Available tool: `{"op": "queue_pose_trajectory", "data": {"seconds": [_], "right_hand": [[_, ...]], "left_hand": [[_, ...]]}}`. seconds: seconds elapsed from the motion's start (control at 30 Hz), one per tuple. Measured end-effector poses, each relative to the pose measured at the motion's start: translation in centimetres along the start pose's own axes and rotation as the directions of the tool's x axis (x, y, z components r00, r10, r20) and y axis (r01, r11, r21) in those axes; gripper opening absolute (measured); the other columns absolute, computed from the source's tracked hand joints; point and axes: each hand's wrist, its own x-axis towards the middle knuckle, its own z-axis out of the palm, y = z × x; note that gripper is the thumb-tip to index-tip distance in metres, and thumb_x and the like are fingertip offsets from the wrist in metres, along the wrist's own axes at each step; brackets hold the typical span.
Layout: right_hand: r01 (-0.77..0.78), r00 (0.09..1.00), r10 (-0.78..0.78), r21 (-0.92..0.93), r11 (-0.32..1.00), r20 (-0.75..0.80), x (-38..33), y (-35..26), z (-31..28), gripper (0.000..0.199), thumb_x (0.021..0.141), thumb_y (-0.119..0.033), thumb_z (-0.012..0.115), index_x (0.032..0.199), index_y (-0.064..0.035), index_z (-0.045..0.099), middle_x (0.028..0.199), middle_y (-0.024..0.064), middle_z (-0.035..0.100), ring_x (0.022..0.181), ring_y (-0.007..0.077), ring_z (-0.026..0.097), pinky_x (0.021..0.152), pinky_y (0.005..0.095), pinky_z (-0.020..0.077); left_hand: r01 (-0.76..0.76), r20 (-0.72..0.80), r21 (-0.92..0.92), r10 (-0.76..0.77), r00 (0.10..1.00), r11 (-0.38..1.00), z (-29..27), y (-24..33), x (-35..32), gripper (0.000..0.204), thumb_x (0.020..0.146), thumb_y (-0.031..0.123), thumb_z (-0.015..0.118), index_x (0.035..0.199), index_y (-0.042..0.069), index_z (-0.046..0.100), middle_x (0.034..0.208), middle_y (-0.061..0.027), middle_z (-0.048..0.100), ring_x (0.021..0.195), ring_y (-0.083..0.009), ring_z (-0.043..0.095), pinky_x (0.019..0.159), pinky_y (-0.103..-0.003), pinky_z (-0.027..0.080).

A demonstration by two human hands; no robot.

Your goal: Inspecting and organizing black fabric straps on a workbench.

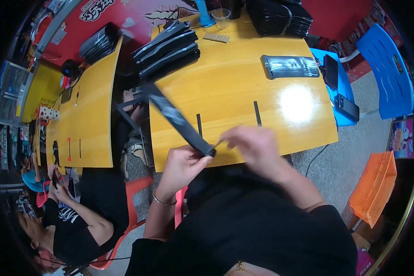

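Beyond the far edge of your counter [230, 94], the red wall [134, 16] bears bold stylised lettering. By the right edge, your flat dark package [290, 67] carries pale print, too small to read. White lettering marks the seated co-worker's black shirt [80, 237]; small print, illegible, stands on the yellow panel [45, 89].

Black strip [181, 122], yellow tabletop [230, 99], orange crate [375, 186], blue chair [381, 53], white mug [48, 113] (polka-dotted)

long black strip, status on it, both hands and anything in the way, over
Left hand pinching near end of long black strip. Right hand blurred close by, grip unclear. Strip slanting over yellow table, nothing seen blocking it.
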Motion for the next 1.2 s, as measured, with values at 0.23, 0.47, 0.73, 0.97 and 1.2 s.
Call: {"op": "queue_pose_trajectory", "data": {"seconds": [0.23,0.47,0.73,0.97,1.2], "right_hand": [[0.194,0.978,-0.179,-0.146,0.970,0.108,1.9,-0.4,-4.6,0.017,0.075,0.003,0.064,0.091,-0.0041,0.066,0.073,0.0078,0.067,0.067,0.0207,0.067,0.060,0.0290,0.0527],[-0.133,0.945,0.152,-0.086,0.987,0.289,2.1,1.5,-5.6,0.022,0.079,-0.009,0.067,0.100,-0.0051,0.065,0.077,0.0074,0.068,0.064,0.0181,0.066,0.057,0.0292,0.0500],[-0.294,0.954,0.154,-0.710,0.639,-0.257,4.5,18.2,-9.9,0.036,0.077,-0.035,0.070,0.105,-0.0132,0.068,0.107,0.0056,0.065,0.086,0.0252,0.066,0.074,0.0365,0.0521],[-0.413,0.909,0.219,-0.694,0.590,-0.355,3.7,19.6,-11.4,0.046,0.072,-0.036,0.075,0.112,-0.0161,0.065,0.117,0.0049,0.061,0.097,0.0246,0.064,0.077,0.0351,0.0523],[0.398,0.910,-0.412,-0.191,0.897,-0.039,3.5,6.7,-4.3,0.069,0.057,-0.024,0.085,0.120,-0.0130,0.058,0.088,0.0043,0.061,0.066,0.0175,0.059,0.051,0.0263,0.0466]], "left_hand": [[0.038,0.178,-0.308,0.018,0.984,0.951,-0.2,-2.9,-0.1,0.028,0.082,-0.004,0.059,0.110,-0.004,0.053,0.102,-0.0148,0.064,0.097,-0.0176,0.062,0.083,-0.027,0.049],[-0.194,-0.007,-0.539,0.227,0.974,0.819,0.8,-2.3,2.0,0.035,0.075,-0.013,0.037,0.107,0.002,0.041,0.097,-0.0135,0.057,0.094,-0.0245,0.060,0.085,-0.037,0.047],[-0.169,-0.140,-0.680,0.100,0.985,0.713,2.0,-1.1,3.2,0.031,0.079,-0.002,0.043,0.110,0.000,0.046,0.089,-0.0101,0.052,0.070,-0.0147,0.050,0.062,-0.026,0.041],[-0.201,-0.167,-0.652,0.120,0.979,0.731,1.2,-1.5,3.1,0.036,0.099,0.034,0.040,0.114,0.002,0.047,0.081,-0.0079,0.052,0.066,-0.0127,0.047,0.059,-0.025,0.040],[-0.185,-0.112,-0.757,0.154,0.982,0.627,3.0,0.9,3.8,0.039,0.099,0.039,0.038,0.109,0.002,0.048,0.082,-0.0067,0.056,0.066,-0.0121,0.050,0.057,-0.025,0.043]]}}
